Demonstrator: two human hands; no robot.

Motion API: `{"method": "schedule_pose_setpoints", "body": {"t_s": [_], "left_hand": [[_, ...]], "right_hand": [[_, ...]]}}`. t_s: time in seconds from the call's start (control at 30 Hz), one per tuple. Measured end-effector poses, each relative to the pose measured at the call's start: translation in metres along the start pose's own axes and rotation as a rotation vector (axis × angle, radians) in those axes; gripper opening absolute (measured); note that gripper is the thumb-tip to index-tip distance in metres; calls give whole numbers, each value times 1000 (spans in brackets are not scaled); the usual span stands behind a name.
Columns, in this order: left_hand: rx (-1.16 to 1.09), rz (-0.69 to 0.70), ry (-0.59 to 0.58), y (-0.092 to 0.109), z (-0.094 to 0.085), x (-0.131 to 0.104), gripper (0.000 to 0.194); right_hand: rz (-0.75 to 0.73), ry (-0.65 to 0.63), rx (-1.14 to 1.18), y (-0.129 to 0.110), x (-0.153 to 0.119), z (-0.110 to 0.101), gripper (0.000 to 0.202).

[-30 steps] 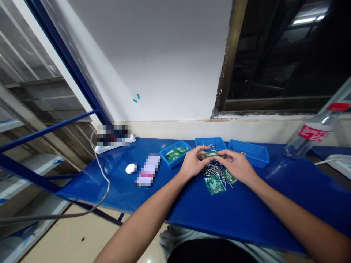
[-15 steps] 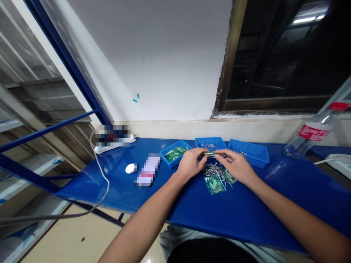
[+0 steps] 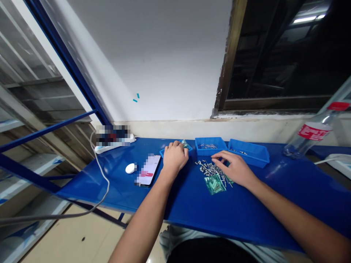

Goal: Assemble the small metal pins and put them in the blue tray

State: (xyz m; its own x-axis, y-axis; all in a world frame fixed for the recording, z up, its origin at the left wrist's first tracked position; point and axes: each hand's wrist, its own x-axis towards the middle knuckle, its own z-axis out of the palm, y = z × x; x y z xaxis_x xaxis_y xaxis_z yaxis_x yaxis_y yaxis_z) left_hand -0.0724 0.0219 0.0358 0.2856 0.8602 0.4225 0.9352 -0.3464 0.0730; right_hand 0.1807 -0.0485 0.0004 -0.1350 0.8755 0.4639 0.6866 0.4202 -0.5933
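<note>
My left hand [image 3: 175, 157] is over the left blue bin [image 3: 161, 152], its fingers curled down and partly hidden. A small green plastic bag [image 3: 184, 143] shows at its fingertips, above the bin's back edge. My right hand [image 3: 232, 164] hovers at the pile of loose metal screws [image 3: 212, 168], fingers loosely bent and apart from the thumb, nothing visible in them. In front of the pile lies another green bag [image 3: 215, 184] with pieces inside. A further bit of green plastic [image 3: 229, 179] is mostly covered by my right hand.
Behind the pile stand a middle blue bin [image 3: 210, 150] and a right blue bin [image 3: 256, 157], both with some screws. A phone [image 3: 149, 171] and a white round object [image 3: 130, 168] lie left. A plastic bottle [image 3: 312, 133] stands right; a power strip [image 3: 115, 145] sits back left.
My hands have parted. The left one moved left from above the screws to the left bin with the green bag; the right stayed near the pile and let go of the bag.
</note>
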Motion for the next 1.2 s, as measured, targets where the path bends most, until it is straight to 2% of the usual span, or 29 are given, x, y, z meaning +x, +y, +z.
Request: {"method": "schedule_pose_setpoints", "body": {"t_s": [0.13,0.37,0.5,0.63,0.73,0.83,1.0,1.2], "left_hand": [[6,-24,-2,5,-1,-1,34],[-1,-63,-30,5,4,0,39],[-33,-22,63,6,0,0,34],[-166,164,190,16,-7,-2,30],[-284,358,158,28,-6,-5,27],[-387,490,100,40,3,-9,25],[-507,545,39,49,16,-11,23],[-582,489,-15,45,15,-10,24]], "right_hand": [[-137,-59,-98,1,0,5,25],[-317,-191,-121,-4,2,12,36],[-365,-238,-134,-5,2,17,30],[-376,-214,-121,1,4,24,25],[-382,-192,-126,4,5,25,20],[-368,-176,-140,6,6,25,17],[-281,-113,-192,5,6,24,10],[-243,-108,-171,2,8,22,10]]}}
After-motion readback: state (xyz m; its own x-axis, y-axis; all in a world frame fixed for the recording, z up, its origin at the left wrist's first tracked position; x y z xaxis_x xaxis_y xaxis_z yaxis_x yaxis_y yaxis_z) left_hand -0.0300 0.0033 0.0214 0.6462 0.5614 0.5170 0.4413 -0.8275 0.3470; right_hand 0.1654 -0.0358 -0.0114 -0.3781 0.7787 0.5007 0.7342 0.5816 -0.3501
